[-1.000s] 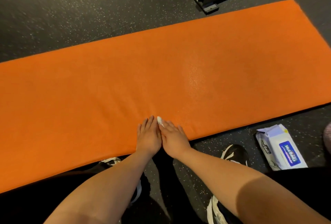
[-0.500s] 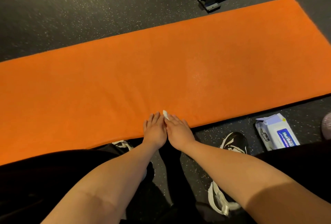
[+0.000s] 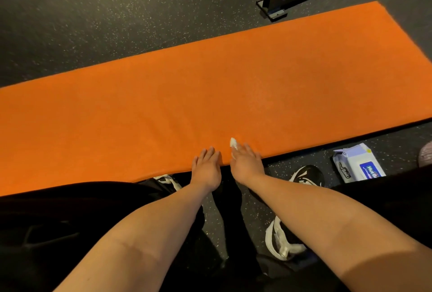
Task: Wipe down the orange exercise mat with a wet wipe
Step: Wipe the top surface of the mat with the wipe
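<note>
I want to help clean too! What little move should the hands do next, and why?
Probably slide the right hand forward, pushing the wet wipe beneath it across the orange mat. The wipe sits by the mat's near edge, so most of its width lies ahead.

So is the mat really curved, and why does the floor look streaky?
Head view: the wide lens bows the orange mat's straight edges; the floor's pale specks smear into short streaks at upper left, likely from camera motion; light is dim, with soft shadow bands across the forearms; the wet wipe at the right hand's fingertips glares almost blank white.
</note>
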The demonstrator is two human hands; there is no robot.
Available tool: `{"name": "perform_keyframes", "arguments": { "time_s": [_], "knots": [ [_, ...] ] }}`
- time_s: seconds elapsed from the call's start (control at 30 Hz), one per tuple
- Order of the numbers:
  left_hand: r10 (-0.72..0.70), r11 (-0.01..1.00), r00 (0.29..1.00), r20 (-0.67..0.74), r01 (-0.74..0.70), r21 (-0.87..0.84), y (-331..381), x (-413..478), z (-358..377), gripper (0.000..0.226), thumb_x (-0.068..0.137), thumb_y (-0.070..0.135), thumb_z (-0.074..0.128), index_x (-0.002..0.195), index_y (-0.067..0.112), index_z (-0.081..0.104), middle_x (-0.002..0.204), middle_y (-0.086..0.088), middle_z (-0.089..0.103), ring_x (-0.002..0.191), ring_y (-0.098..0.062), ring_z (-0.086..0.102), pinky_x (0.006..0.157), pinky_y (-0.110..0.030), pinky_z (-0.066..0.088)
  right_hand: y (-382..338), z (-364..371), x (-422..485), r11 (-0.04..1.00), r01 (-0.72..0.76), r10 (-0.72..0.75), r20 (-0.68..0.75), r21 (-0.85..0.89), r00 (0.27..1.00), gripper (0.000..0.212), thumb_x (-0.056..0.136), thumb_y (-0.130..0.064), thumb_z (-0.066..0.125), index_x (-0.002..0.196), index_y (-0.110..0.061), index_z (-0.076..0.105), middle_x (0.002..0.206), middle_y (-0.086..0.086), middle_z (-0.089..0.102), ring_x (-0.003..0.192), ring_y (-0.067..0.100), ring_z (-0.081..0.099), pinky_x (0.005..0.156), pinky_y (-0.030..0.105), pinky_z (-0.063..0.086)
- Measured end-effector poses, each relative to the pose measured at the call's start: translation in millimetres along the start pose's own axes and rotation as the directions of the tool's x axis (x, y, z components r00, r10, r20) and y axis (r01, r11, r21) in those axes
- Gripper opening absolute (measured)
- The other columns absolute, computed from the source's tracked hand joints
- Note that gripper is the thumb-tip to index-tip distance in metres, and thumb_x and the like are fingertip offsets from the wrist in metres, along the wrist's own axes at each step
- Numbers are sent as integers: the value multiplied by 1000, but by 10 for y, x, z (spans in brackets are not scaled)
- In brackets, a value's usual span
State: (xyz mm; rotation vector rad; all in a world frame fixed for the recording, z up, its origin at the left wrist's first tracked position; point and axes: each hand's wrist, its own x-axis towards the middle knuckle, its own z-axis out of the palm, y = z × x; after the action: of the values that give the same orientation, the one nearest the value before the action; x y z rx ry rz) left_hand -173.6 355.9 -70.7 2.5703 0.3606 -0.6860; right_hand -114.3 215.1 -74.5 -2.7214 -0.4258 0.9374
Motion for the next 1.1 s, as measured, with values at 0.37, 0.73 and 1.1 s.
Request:
{"name": "perform_keyframes", "arguments": {
  "time_s": [0.37,0.73,1.1],
  "knots": [
    [-29,1000,999,13,29,-2,-81,149,-196,53,107,27,37,158,22,27,166,-1,21,149,-30,23,118,-50,25,-243,53,140,985,169,-172,77,43,982,54,109,-24,27,162,-26,17,170,-8,5,156,18,-3,125,49,4],
    [-148,988,986,-75,152,41,97,359,-201,51,105,37,31,156,33,27,165,8,20,135,-27,29,101,-43,29,-161,97,482,971,241,-240,38,-9,970,60,107,-20,29,163,-28,8,170,-9,-3,155,13,-9,126,40,-1],
    [-176,981,984,-30,178,84,161,794,-296,54,105,38,31,158,34,18,167,10,12,138,-29,25,108,-48,23,-157,-138,840,978,202,-206,84,54,975,56,110,-24,24,163,-27,5,169,-10,-9,155,13,-10,126,43,-2]
  ]
}}
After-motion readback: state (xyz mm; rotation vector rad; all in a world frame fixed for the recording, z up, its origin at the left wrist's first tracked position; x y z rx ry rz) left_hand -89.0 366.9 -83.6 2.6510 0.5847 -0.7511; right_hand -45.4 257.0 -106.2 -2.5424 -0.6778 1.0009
